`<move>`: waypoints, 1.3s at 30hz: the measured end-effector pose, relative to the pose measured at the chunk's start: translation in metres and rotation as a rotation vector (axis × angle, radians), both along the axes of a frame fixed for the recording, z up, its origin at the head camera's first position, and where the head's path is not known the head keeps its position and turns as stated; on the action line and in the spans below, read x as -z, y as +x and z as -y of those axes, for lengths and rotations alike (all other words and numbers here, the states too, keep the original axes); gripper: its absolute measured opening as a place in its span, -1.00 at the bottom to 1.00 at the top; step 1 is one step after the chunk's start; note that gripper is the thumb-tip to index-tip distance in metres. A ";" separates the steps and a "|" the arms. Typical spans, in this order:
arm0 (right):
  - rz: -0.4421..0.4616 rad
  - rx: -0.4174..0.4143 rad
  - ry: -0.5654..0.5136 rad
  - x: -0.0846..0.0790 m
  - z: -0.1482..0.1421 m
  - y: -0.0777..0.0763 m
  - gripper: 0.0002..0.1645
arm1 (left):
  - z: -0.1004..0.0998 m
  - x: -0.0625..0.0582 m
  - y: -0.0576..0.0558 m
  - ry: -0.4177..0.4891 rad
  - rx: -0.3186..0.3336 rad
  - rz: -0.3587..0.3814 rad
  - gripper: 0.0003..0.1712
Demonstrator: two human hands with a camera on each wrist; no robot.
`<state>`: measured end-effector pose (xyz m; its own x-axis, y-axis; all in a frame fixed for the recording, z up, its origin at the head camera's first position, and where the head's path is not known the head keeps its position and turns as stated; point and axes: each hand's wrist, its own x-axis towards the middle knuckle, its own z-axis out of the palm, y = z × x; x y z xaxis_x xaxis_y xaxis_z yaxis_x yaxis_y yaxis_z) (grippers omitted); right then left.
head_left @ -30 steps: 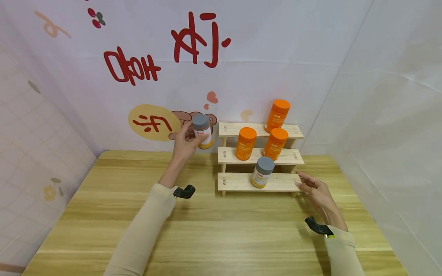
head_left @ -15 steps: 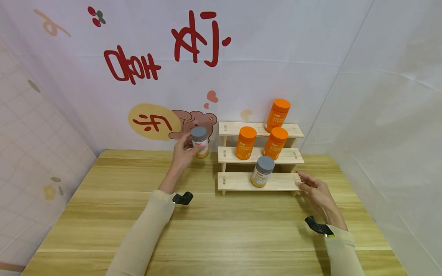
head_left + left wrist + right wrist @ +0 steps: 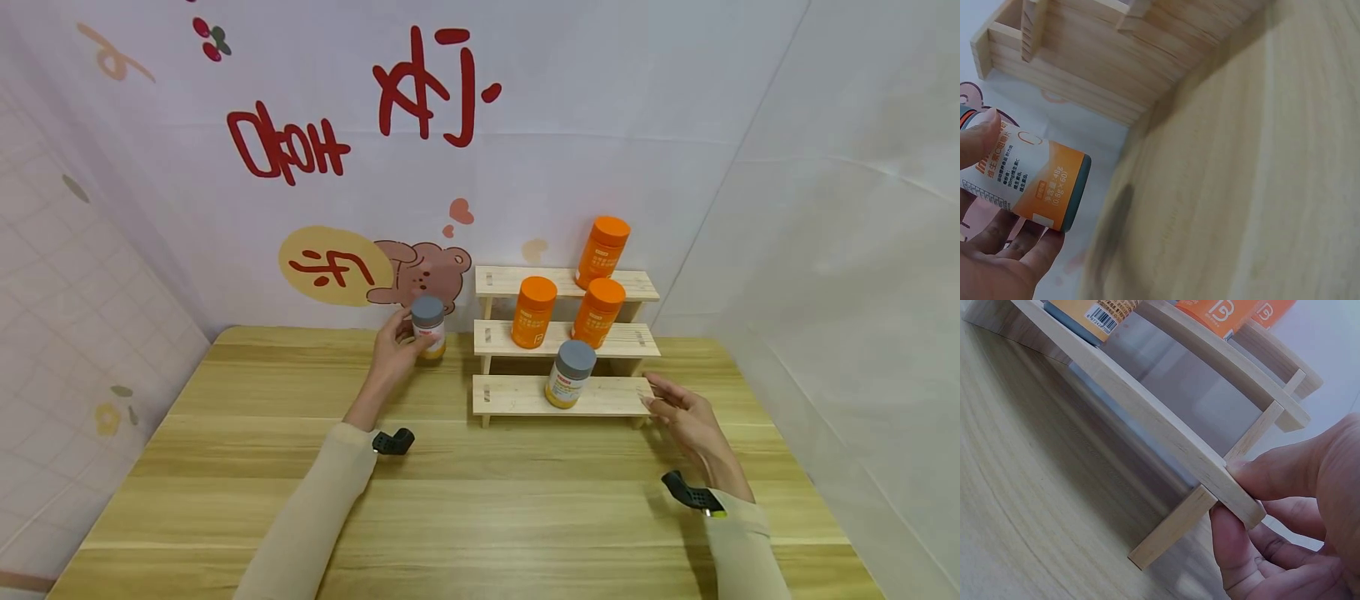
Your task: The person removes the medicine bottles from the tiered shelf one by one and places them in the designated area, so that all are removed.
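Observation:
My left hand [image 3: 393, 352] grips a vitamin bottle [image 3: 428, 327] with a grey cap and a white-and-orange label, left of a three-step wooden rack [image 3: 517, 396]. In the left wrist view the thumb lies over the bottle's label [image 3: 1035, 172] and the fingers curl beneath; a shadow falls on the tabletop beside it. My right hand [image 3: 688, 421] pinches the right end of the rack's lowest board [image 3: 1147, 419] between thumb and fingers. A second grey-capped bottle [image 3: 570, 375] stands on that board. Two orange bottles [image 3: 534, 312] stand on the middle step, and another orange bottle [image 3: 602, 252] on the top one.
The wood-grain table [image 3: 510, 517] runs back to a white printed backdrop [image 3: 600, 100] with red characters and a cartoon bear [image 3: 431, 267]. The rack stands close to this backdrop. White side panels [image 3: 862, 333] border the table.
My left hand has lowered the vitamin bottle, shifting slightly left, from in front of the bear print toward the table's back edge. The right hand and the rack have stayed in place.

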<state>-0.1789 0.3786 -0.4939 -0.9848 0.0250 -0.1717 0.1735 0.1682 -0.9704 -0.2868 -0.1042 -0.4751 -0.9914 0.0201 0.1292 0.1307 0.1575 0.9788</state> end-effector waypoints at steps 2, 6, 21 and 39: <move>0.001 0.002 -0.010 0.000 0.000 0.000 -0.20 | 0.000 0.003 0.000 -0.001 0.004 0.004 -0.29; 0.007 0.005 -0.012 0.000 0.000 -0.001 -0.19 | 0.001 0.008 0.001 -0.002 0.006 0.014 -0.32; 0.004 0.006 -0.030 0.002 0.001 -0.001 -0.19 | 0.010 0.021 0.002 -0.047 0.048 0.053 -0.28; -0.003 0.011 -0.007 0.002 -0.001 -0.001 -0.14 | 0.018 -0.016 0.000 -0.049 0.112 0.001 -0.10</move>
<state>-0.1801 0.3797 -0.4961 -0.9850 0.0344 -0.1690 0.1723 0.1593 -0.9721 -0.2867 -0.1226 -0.4587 -0.9827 0.1372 0.1247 0.1496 0.1897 0.9704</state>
